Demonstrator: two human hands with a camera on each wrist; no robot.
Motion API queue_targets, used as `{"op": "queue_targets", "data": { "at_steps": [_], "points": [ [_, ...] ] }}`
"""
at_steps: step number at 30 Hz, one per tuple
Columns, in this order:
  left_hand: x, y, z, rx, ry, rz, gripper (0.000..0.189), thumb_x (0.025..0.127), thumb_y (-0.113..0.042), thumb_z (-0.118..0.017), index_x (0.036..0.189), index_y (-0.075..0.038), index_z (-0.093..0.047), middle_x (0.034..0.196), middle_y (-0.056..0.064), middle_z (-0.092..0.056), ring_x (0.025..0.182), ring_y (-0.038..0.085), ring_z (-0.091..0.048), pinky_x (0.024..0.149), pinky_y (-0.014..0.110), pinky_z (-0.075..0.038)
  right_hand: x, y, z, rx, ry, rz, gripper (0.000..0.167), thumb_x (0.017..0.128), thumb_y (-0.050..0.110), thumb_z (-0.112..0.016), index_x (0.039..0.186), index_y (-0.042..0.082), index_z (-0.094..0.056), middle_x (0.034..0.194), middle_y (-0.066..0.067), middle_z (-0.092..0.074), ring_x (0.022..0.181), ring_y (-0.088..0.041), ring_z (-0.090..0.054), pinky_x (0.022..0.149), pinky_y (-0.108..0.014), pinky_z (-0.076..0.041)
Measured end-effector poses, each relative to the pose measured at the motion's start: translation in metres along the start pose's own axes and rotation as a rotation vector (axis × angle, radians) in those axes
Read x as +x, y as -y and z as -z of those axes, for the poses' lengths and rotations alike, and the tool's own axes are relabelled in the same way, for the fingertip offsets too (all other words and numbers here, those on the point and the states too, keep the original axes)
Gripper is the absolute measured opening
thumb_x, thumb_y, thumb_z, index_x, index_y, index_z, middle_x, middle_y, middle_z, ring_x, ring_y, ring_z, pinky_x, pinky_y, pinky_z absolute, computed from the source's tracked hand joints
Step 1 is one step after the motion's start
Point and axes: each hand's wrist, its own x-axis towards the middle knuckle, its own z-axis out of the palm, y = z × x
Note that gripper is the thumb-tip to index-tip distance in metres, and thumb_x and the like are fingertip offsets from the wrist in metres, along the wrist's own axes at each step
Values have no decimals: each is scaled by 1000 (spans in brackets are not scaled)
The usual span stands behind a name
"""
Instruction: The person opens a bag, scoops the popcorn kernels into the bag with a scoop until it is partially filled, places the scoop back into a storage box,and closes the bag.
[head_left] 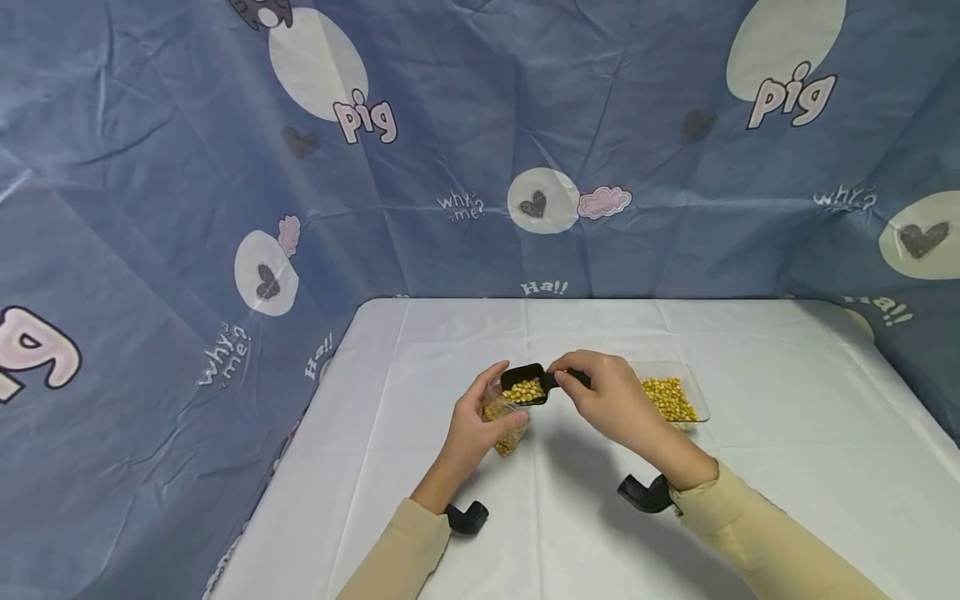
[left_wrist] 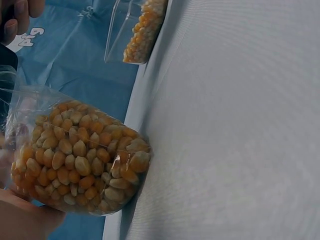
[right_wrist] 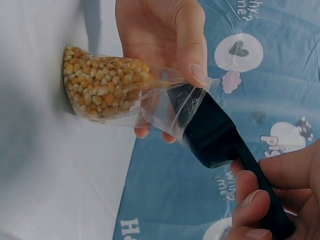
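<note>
A clear plastic bag (left_wrist: 80, 155), its lower part full of corn kernels, stands upright on the table. My left hand (head_left: 477, 425) holds it near the top, the thumb on one side and fingers on the other. With my right hand (head_left: 603, 392) I grip the handle of a black scoop (right_wrist: 212, 132). The scoop's front edge reaches into the bag's mouth, and a load of kernels (head_left: 522, 391) lies in it in the head view. Right of the bag, partly behind my right hand, sits a clear container (head_left: 697, 392) with more kernels.
A white cloth (head_left: 442, 350) covers the table. Blue printed fabric (head_left: 450, 125) hangs behind it and along the left side. Black wrist mounts (head_left: 468, 518) jut inward from both forearms, above the table's near part.
</note>
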Motion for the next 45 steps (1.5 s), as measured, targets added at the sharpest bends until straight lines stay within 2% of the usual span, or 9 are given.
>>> {"op": "queue_targets", "data": {
  "at_steps": [6,13,17,21,24,26,35,42,45],
  "points": [
    [-2,-8,0,-13,10,-11,74,88,-7,-78,152,-16,-42,134,13,-58,117,25,-59,94,32,-50,-1,1,-3,-40,-34,62,12,99,16,-66,106,17,-76,96,9,-69,69,-6,-59,62,-32,-50],
    [-2,-12,2,42,15,18,78,88,-7,-79,154,-15,-39,149,12,-47,124,20,-55,102,37,-46,-3,2,-5,-104,-73,159,12,98,13,-67,105,16,-76,83,12,-63,61,-5,-51,55,-29,-45],
    [-2,-16,3,90,18,34,79,87,-9,-80,154,-14,-39,140,10,-54,117,18,-57,100,38,-45,-3,2,-7,-173,-105,262,11,97,11,-68,104,15,-76,81,13,-59,58,-3,-47,52,-26,-42],
    [-2,-17,3,87,21,42,80,87,-10,-81,154,-15,-39,127,9,-61,109,19,-58,96,38,-46,-3,-1,-10,-288,-122,414,12,93,9,-72,103,15,-75,81,11,-56,57,-3,-44,49,-23,-39],
    [-2,-15,3,61,18,43,80,86,-9,-81,154,-17,-39,129,6,-61,113,19,-58,97,36,-47,-3,-3,-12,-346,-125,500,14,91,6,-74,103,15,-75,80,8,-53,57,-4,-42,47,-21,-37],
    [-2,-13,3,46,13,42,80,86,-9,-81,154,-19,-40,130,4,-60,115,19,-58,98,35,-47,-4,-4,-11,-350,-132,522,15,91,6,-74,102,15,-75,80,8,-52,57,-4,-42,46,-21,-36],
    [-2,-11,2,42,-10,38,82,84,-8,-83,153,-21,-42,126,5,-62,112,20,-58,97,33,-46,-5,-2,-3,-189,-144,460,13,94,7,-70,103,16,-75,82,12,-57,58,-1,-42,50,-21,-39],
    [-1,-9,1,12,0,13,81,84,-6,-82,153,-18,-41,128,8,-64,117,20,-60,101,35,-46,-7,-3,1,-146,-150,389,13,95,10,-70,103,18,-76,80,15,-55,59,-2,-43,52,-23,-40],
    [-1,-8,1,-1,-3,3,81,84,-4,-82,153,-16,-41,129,8,-63,117,21,-60,99,33,-47,-7,-2,6,-116,-155,331,13,95,11,-70,103,18,-77,80,16,-56,58,-3,-44,51,-25,-40]
  ]
}}
